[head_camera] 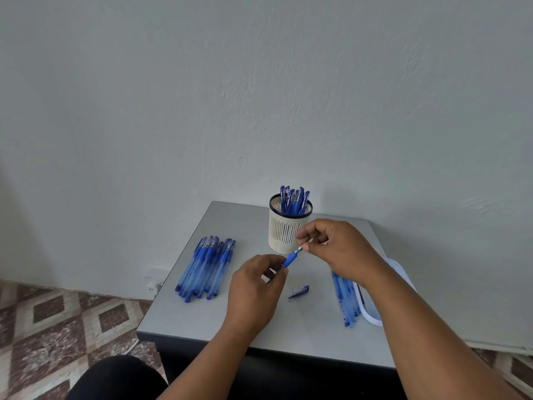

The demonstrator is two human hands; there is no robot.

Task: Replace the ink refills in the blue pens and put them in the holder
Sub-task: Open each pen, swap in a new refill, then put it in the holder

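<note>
In the head view, a blue pen is held above the middle of a grey table, tilted with its metal tip up and to the right. Its barrel is gripped by the curled fingers of the left hand, while its tip is pinched between thumb and forefinger of the right hand. A loose blue cap is seen lying on the table just below the pen. A cream slotted holder with a dark rim is stood at the far edge, upright, with capped blue pens stuck in it. A pile of pens is laid to the left, and a row of refills is laid to the right, beside a white tray partly hidden by the right forearm.
</note>
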